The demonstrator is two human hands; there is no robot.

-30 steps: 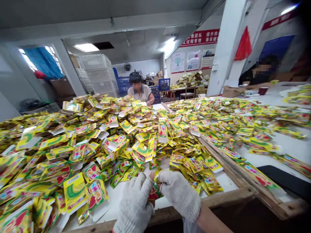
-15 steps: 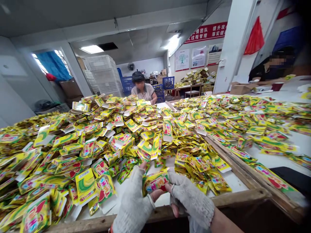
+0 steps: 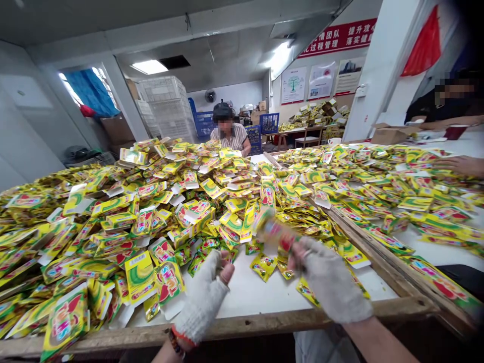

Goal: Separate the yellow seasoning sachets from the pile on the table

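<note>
My right hand (image 3: 328, 277), in a white fingerless knit glove, grips one end of a small yellow and red carton (image 3: 280, 236), blurred by motion, above the white tabletop. My left hand (image 3: 207, 290), gloved the same way, is held low over the table with fingers loosely bent and thumb apart; nothing shows in it. Small yellow sachets (image 3: 263, 266) lie between the hands, partly under the right one. Beside my left hand, a yellow-green carton (image 3: 166, 282) rests at the edge of a big heap of cartons (image 3: 147, 222).
A wooden rim (image 3: 260, 322) runs along the near table edge, and a wooden divider (image 3: 374, 252) slants away on the right. More packs (image 3: 378, 186) are spread beyond it. One person (image 3: 230, 133) sits across the table; another person's hand (image 3: 461, 165) reaches in from the right.
My hands have moved apart. The carton, earlier between both hands, has gone up and right in my right hand; my left has let go. Another person's hand has appeared at the right.
</note>
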